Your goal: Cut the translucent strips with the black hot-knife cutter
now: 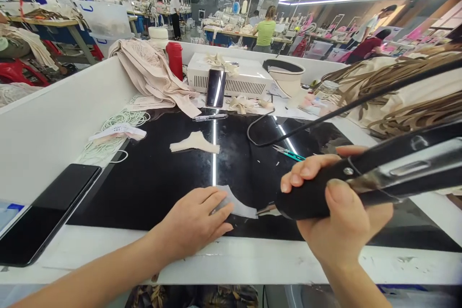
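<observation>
My left hand [191,221] lies with its fingers stretched out over a pale grey, curved cut piece [240,206], pressing it onto the shiny black mat [159,178]. In my right hand [346,233] is a thick black corded hand tool [308,197] with a flat metal tip. That tip meets the right end of the pale piece, close to the mat's front edge. Farther back on the mat rests a cream cut piece [195,142] with a raised middle. Teal-handled thread snips [290,153] lie beyond my right fingers.
A black cable [306,132] crosses the right side. At the back stand a vented white box [231,79], a phone [216,87] and a red bottle [175,60]. Pink fabric strips [151,70], pale green cord [124,118] and another phone [46,211] lie left; brown straps [397,86] right.
</observation>
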The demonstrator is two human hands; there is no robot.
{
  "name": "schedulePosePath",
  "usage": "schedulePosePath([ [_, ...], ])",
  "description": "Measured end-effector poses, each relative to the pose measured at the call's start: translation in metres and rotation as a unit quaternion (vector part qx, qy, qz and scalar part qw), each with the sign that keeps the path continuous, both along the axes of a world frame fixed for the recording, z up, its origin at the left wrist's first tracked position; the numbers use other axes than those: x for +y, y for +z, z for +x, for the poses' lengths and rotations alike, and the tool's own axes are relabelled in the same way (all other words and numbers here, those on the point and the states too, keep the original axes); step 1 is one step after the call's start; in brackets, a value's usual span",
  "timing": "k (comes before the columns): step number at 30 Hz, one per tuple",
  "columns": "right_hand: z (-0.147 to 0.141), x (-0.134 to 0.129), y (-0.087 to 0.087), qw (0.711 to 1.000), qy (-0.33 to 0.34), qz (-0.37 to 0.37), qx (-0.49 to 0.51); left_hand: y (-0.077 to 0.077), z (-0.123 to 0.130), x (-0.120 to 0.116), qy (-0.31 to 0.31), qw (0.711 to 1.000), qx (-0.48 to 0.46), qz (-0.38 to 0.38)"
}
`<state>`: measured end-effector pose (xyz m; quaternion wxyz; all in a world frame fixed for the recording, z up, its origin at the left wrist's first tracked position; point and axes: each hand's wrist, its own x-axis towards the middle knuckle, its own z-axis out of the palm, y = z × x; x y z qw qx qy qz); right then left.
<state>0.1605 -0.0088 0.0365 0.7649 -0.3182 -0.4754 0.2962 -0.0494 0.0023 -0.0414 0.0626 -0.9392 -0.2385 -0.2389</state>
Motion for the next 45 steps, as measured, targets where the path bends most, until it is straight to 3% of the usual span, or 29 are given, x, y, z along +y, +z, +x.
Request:
schedulePosePath([
  [6,-0.01,0.005,-0.014,0.998,0.053,0.006,-0.025,0.002,0.0,0.002,-0.007,1.0,0.007,0.013],
  [10,-0.001,0.003,-0.02,0.999,0.034,0.002,-0.042,0.003,0.0,0.001,-0.006,1.0,0.013,0.009],
  [14,0.01,0.002,-0.019,0.999,-0.01,0.004,-0.051,0.005,-0.001,0.001,-0.007,1.0,0.021,0.009],
  [21,0.011,0.003,-0.018,0.999,-0.021,0.003,-0.05,0.005,-0.001,-0.002,-0.003,1.0,0.026,0.016],
  [28,0.011,0.002,-0.014,0.998,-0.04,0.018,-0.05,0.011,0.018,-0.007,-0.023,0.999,0.028,-0.016],
  [34,0.006,0.004,-0.011,0.999,-0.027,0.013,-0.033,0.008,0.032,-0.009,-0.009,0.999,0.03,-0.04],
  [45,0.003,0.004,-0.016,0.999,-0.012,0.002,-0.038,0.004,0.032,-0.011,-0.023,0.998,0.038,-0.047],
])
